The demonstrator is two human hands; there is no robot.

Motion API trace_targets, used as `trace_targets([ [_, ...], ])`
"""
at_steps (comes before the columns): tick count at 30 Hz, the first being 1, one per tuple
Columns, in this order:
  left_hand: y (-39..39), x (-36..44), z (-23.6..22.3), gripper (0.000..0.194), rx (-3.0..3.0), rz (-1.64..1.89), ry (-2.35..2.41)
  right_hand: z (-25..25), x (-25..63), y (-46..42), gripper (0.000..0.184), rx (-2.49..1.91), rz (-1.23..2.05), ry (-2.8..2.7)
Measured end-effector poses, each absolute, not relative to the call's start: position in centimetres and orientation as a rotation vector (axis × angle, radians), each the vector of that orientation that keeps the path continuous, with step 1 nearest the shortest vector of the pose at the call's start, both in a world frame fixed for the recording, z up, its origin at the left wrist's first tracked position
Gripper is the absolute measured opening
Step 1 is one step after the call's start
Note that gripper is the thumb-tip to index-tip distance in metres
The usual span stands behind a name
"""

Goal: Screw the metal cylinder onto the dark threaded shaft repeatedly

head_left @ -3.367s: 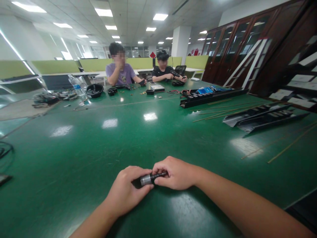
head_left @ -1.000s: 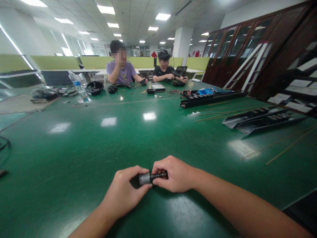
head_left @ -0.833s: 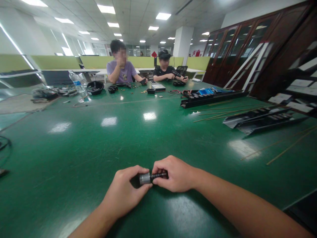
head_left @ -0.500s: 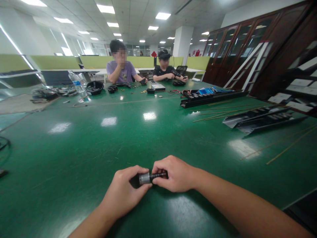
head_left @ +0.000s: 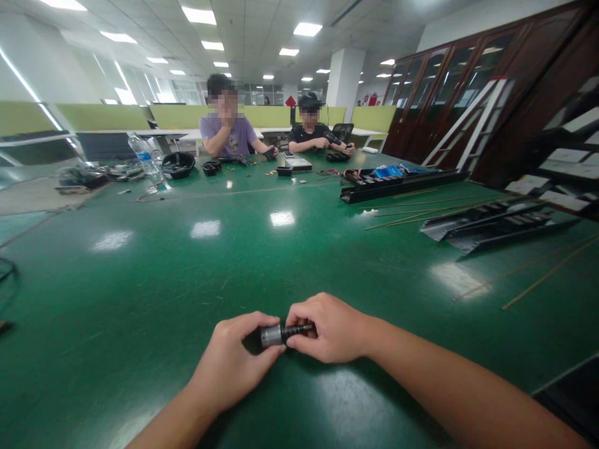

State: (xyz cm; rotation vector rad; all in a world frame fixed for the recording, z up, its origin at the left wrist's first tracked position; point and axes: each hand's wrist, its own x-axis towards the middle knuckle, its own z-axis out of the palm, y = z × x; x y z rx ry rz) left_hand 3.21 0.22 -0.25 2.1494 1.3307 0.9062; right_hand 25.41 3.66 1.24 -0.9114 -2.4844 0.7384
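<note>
Close to me, just over the green tabletop (head_left: 243, 262), both hands are on a small metal part made of a grey cylinder (head_left: 272, 336) and a dark ribbed shaft (head_left: 296, 330). My left hand (head_left: 236, 352) is closed, thumb and fingers pinching the cylinder end from its two sides. At the shaft end my right hand (head_left: 327, 329) is closed too, its fingertips around the shaft beside the cylinder. The part lies roughly level, pointing left to right. My right fingers hide some of the shaft.
Black metal channels (head_left: 505, 227) and thin rods (head_left: 407, 218) lie to the right. Across the table sit two people, with small black trays (head_left: 284, 171) before them. A plastic bottle (head_left: 146, 159) and a round black bowl (head_left: 178, 165) stand far left.
Both hands stay on the metal part with nearly the same grip. The part and my left hand have shifted very slightly left in view.
</note>
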Motion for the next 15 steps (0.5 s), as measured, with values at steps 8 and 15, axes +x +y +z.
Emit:
trace_targets([
  [8,0.23,3.15,-0.28,0.024,2.165,0.919,1.323,1.22,25.35,3.54,0.015,-0.914,0.699,-2.492],
  [15,0.35,3.07,-0.44,0.025,2.172,0.925,1.327,1.01,25.46,3.65,0.017,-0.907,0.649,-2.498],
])
